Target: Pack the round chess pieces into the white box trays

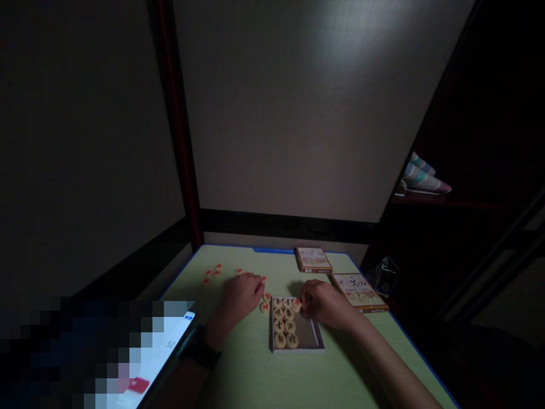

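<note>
A shallow open tray (305,339) on the table holds round wooden Chinese chess pieces: two columns with dark characters and one red-marked piece (297,304) at the top of a third column. My right hand (321,303) is at the tray's upper right corner, beside that red piece, fingers curled together; whatever they hold is hidden. Left of the tray, my left hand (244,294) is closed low over the table among loose red-marked pieces. One loose piece (264,279) shows by its fingertips, and two more, including a lower piece (264,307), lie between this hand and the tray.
Several red-marked pieces (217,272) lie at the table's back left. Two flat printed boxes, a farther box (314,259) and a nearer box (357,291), rest at the right. A lit phone screen (164,346) is at lower left. A panel (285,113) rises behind the table (251,363).
</note>
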`<state>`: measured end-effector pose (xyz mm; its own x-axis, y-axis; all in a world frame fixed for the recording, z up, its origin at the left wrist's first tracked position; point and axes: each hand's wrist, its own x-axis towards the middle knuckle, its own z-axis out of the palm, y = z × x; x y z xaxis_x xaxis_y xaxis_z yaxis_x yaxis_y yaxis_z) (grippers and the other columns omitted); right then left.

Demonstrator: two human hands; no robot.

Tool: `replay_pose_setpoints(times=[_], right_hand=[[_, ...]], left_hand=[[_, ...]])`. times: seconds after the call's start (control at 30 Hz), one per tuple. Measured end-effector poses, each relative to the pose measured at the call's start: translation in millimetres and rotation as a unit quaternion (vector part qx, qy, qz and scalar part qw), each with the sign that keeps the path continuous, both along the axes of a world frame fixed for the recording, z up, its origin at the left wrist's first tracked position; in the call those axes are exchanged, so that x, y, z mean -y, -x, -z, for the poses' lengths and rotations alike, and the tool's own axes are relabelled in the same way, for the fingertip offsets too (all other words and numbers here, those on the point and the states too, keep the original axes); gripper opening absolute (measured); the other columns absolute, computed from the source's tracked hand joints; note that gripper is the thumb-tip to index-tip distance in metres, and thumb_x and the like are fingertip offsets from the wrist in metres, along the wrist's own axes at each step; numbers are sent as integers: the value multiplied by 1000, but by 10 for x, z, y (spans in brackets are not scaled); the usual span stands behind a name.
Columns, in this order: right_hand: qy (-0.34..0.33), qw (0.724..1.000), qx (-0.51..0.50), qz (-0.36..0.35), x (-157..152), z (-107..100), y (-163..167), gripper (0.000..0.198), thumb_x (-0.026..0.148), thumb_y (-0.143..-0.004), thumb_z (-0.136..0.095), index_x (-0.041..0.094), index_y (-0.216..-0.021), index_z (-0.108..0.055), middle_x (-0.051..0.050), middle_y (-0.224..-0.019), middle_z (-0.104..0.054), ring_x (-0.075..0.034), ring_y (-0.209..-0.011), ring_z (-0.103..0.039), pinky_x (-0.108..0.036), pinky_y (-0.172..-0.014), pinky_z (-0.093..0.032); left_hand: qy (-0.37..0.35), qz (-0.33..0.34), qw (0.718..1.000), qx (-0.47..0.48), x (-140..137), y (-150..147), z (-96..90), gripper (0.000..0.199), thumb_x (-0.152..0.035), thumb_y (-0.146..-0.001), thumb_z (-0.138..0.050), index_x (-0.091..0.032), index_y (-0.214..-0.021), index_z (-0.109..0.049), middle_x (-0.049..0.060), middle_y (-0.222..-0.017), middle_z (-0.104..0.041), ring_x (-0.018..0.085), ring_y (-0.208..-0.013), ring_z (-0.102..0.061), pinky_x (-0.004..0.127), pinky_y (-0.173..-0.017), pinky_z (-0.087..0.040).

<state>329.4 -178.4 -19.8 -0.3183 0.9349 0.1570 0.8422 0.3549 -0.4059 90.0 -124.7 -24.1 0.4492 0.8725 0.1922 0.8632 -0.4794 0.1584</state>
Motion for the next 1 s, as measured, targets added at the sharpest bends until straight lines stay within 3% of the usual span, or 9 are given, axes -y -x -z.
replay_pose_setpoints(times=[0.23,0.33,0.47,0.57,0.87,1.0], right_hand=[[-3,999,-34,-3,-10,22,-23,20,-1,-59,-68,16,-70,-66,-3,-83,-61,-15,-73,-57,-22,-64,-39],[-6,1000,-29,-4,-9,17,-31,20,0,-61,-66,16,-72,-67,-3,-83,-62,-15,-74,-58,-23,-64,-40],[-3,1000,-12,-1,-1,1,-21,18,1,-64,-62,16,-70,-69,-4,-79,-63,-15,-71,-59,-23,-64,-40],[-1,1000,-11,4,5,-9,-6,19,1,-66,-58,16,-71,-69,-4,-78,-64,-15,-70,-59,-23,-64,-40],[-10,999,30,11,33,-31,68,19,9,-62,-68,17,-79,-66,-3,-83,-63,-16,-73,-57,-23,-63,-37],[-22,999,30,-4,26,1,117,20,7,-62,-68,17,-78,-65,-4,-83,-63,-18,-81,-58,-24,-68,-39]], left_hand=[[-12,-71,997,-28,-20,39,-21,33,-27,-96,-40,-15,-93,-70,12,-93,-69,25,-87,-65,32,-71,-41],[10,-31,999,5,-52,49,9,27,-25,-92,-46,-16,-89,-71,9,-91,-70,23,-87,-64,30,-70,-40],[94,49,991,81,-46,52,63,14,-28,-80,-62,-21,-85,-73,2,-82,-70,18,-77,-62,27,-66,-38],[123,89,984,96,-9,56,80,23,-28,-70,-71,-22,-93,-74,1,-80,-68,18,-76,-60,27,-66,-37],[151,94,978,113,-50,73,130,27,-24,-65,-73,-20,-91,-68,1,-83,-65,18,-77,-59,26,-64,-33],[130,105,979,119,-74,86,172,25,-28,-66,-72,-19,-88,-65,1,-87,-66,19,-80,-58,26,-66,-34]])
